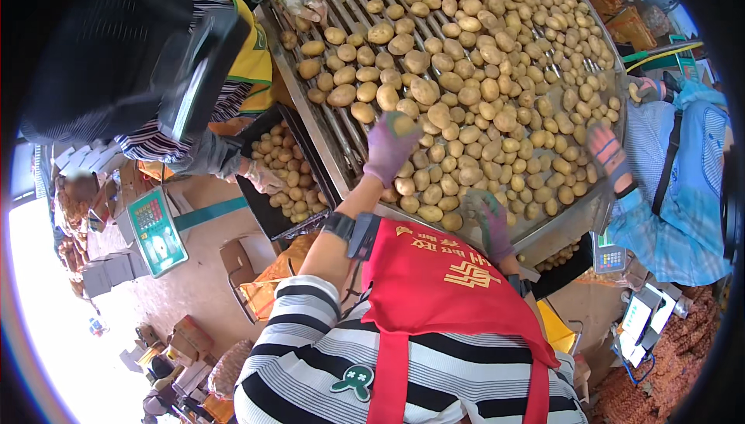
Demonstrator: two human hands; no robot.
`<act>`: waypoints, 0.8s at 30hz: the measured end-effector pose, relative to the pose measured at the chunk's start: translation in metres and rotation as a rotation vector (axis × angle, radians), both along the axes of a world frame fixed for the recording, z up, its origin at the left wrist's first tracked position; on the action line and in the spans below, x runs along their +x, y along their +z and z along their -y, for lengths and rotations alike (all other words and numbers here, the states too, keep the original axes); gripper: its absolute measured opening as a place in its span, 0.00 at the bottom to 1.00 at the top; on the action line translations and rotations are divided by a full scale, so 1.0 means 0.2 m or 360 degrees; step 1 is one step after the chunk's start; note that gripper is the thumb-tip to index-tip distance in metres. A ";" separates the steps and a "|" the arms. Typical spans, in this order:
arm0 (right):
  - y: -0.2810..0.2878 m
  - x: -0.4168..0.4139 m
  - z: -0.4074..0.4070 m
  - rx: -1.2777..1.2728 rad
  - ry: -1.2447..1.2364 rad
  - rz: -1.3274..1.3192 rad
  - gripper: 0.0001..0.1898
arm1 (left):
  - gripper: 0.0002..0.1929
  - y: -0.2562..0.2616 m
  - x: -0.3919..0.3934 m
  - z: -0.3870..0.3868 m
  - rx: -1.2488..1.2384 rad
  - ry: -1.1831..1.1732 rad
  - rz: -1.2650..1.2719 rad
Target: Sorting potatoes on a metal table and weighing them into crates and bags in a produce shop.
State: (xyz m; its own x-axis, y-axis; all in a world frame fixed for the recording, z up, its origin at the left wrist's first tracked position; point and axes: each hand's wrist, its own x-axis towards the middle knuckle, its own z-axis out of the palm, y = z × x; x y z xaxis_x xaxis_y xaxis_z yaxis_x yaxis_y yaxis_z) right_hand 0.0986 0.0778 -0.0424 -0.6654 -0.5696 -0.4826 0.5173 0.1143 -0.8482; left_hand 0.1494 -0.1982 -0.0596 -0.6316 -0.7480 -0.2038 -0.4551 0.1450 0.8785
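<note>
Potatoes point(490, 90) cover a metal roller sorting table point(334, 162) in front of me. My left hand point(391, 144), in a purple and green glove, reaches over the rollers with its fingers closed round a potato point(403, 125). Nearer my red apron point(430, 273), my right hand point(488, 214), gloved in green and purple, rests against the potatoes at the table's near edge. Its fingers point down among them; whether it grips one is hidden.
Co-workers stand at both sides; their gloved hands point(302, 5), point(605, 147) reach over the table. A black crate of potatoes point(289, 174) sits left, another black crate point(567, 273) right under the edge. Scales point(156, 232), point(611, 255) flank me.
</note>
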 end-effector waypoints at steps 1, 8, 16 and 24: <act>-0.06 -0.02 -0.02 0.0086 0.0068 -0.0054 0.18 | 0.24 0.08 -0.05 0.05 -0.0127 0.0128 0.0116; -0.07 0.00 -0.05 0.0308 -0.0086 -0.0157 0.17 | 0.31 -0.17 -0.16 0.30 -0.0657 -0.0062 0.0360; -0.14 -0.05 -0.07 0.0140 -0.0290 -0.0088 0.14 | 0.41 0.00 -0.12 0.22 -0.0315 -0.0434 0.0855; -0.18 -0.07 0.00 -0.0101 -0.0253 0.0013 0.12 | 0.26 -0.16 -0.01 0.29 0.0609 -0.0529 0.0237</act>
